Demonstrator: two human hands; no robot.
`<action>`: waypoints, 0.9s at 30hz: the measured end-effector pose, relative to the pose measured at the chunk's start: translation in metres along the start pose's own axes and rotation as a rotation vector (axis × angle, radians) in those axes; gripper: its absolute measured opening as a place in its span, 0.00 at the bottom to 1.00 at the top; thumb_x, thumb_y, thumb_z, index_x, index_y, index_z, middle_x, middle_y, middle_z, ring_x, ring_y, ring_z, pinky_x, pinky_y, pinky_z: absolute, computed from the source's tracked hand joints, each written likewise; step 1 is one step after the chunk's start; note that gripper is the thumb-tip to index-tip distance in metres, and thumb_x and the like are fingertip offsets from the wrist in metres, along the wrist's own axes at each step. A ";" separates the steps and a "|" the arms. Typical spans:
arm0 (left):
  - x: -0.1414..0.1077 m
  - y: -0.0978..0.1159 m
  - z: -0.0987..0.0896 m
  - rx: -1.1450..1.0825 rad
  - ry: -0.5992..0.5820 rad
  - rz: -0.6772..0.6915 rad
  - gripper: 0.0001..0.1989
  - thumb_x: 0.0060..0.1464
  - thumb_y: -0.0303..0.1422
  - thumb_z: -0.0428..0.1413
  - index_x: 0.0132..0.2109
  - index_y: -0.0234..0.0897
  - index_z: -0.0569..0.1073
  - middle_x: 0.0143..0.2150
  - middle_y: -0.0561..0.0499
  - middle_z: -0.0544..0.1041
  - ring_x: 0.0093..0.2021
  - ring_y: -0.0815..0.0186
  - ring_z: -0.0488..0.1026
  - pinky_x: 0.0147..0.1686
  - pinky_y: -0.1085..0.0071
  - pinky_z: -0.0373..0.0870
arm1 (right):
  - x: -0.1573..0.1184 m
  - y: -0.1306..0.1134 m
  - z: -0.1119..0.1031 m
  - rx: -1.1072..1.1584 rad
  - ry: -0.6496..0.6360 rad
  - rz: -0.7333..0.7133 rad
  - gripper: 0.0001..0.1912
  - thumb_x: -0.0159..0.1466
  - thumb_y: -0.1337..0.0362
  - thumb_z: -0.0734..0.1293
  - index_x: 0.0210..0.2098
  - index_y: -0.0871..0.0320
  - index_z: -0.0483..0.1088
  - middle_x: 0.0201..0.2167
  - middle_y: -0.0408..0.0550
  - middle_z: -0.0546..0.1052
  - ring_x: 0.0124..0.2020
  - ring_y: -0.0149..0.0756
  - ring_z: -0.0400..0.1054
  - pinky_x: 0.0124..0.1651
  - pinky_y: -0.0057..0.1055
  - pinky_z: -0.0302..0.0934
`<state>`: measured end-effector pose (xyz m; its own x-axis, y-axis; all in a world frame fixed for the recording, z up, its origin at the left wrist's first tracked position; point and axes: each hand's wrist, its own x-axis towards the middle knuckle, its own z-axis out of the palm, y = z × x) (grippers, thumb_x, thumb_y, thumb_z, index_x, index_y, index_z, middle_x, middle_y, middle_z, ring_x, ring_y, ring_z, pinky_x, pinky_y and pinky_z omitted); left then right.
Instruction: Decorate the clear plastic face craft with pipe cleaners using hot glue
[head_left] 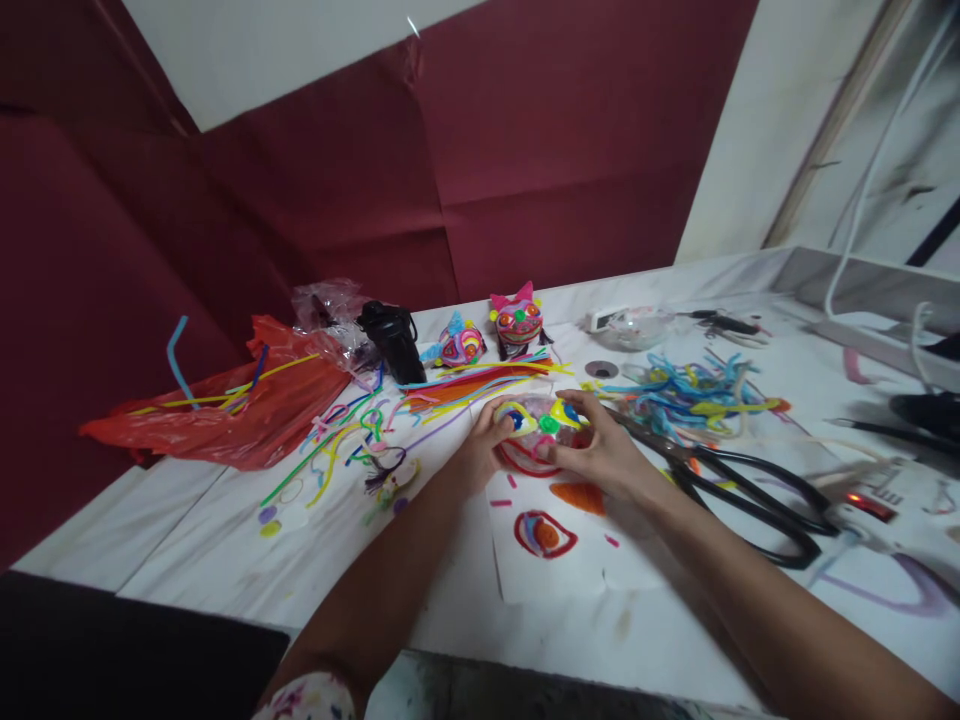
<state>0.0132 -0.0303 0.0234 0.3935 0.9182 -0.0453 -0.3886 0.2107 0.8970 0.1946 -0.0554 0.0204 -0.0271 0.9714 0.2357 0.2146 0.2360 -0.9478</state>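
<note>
Both hands hold a round craft face (529, 442) with yellow-and-blue eyes, a green nose and a red lower edge. My left hand (487, 440) grips its left side, thumb near one eye. On the right side, my right hand (600, 445) has its thumb and fingers curled on the face near the other eye. Beneath lies a white sheet (517, 580) bearing a red-rimmed eye shape (546, 534) and an orange piece (579, 497). Black-handled scissors (739, 490) lie open beside my right forearm.
Two finished-looking craft figures (519, 318) and a black bottle (394, 340) stand at the back. Colourful pipe cleaners (679, 392) lie right and left. A red plastic bag (255, 410) is far left, a glue gun (870, 510) far right.
</note>
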 end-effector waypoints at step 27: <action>0.007 0.007 -0.028 0.856 -0.120 0.404 0.55 0.28 0.38 0.72 0.64 0.42 0.59 0.65 0.41 0.61 0.65 0.46 0.57 0.64 0.54 0.53 | -0.008 0.010 0.012 -0.382 -0.013 -0.468 0.47 0.54 0.57 0.71 0.65 0.55 0.44 0.58 0.60 0.59 0.61 0.52 0.57 0.60 0.48 0.59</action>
<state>-0.0097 -0.0133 0.0170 0.4643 0.8172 0.3416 0.2091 -0.4759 0.8543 0.1853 -0.0610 0.0064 -0.2144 0.7672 0.6045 0.5121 0.6153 -0.5993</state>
